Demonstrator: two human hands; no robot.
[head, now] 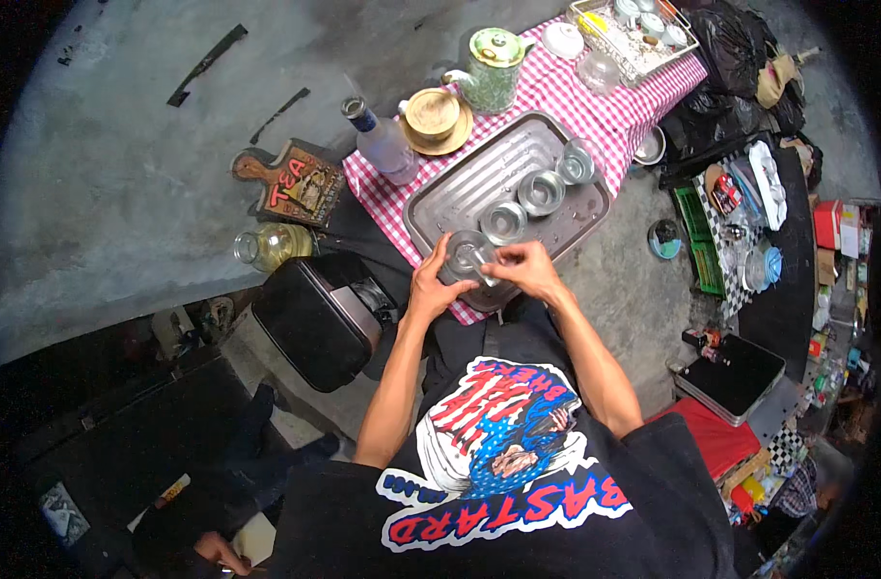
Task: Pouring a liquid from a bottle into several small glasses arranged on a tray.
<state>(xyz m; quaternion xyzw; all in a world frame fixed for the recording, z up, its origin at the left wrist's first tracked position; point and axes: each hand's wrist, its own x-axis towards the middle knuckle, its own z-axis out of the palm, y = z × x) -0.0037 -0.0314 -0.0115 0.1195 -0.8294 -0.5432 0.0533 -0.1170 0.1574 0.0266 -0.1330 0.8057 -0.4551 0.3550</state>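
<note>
A ribbed metal tray (448, 174) lies on a red-and-white checkered cloth (578, 79). In a diagonal row on it stand several clear glasses: one near the far right corner (576, 162), another beside it (541, 192) and a third (503, 221). At the tray's near end is a clear glass mug (466, 255). My left hand (435, 284) curves around the mug's left side, thumb at its near edge. My right hand (524, 269) has its fingers pinched at the mug's handle side. Water drops dot the tray.
Beyond the tray stand a glass bottle (386, 145), a cup on a saucer (433, 116), a green enamel teapot (492, 72) and a wire basket of cups (639, 36). A pitcher (274, 246) and black case (317, 318) are at left. A co-worker's hand (222, 554) shows lower left.
</note>
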